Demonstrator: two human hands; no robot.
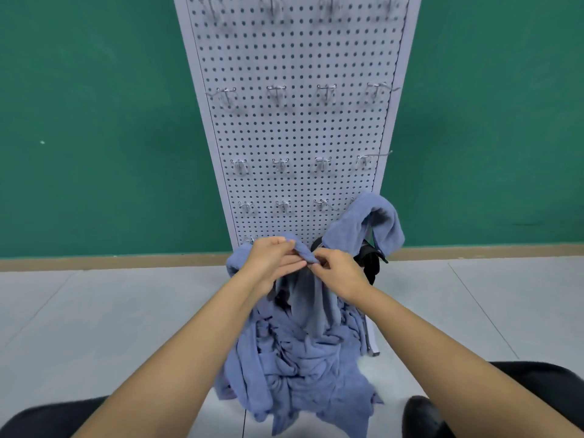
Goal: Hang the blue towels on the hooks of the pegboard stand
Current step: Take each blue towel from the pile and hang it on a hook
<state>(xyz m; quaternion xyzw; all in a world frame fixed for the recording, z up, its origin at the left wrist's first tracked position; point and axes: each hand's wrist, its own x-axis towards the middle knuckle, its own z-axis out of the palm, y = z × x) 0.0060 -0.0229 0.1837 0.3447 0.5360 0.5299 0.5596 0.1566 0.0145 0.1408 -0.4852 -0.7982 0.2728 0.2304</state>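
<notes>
Both hands: left hand (272,260), right hand (339,273) pinch blue towel (303,252) near pegboard (294,137)

One wide-angle camera sits on the person's head, facing forward and tilted down. The white perforated metal pegboard stand (297,137) stands close, filling the centre and wider at the top of the frame. Both forearms enter from the lower corners. The left hand (271,260) and right hand (341,273) pinch a blue cloth towel (305,298) at the centre.
</notes>
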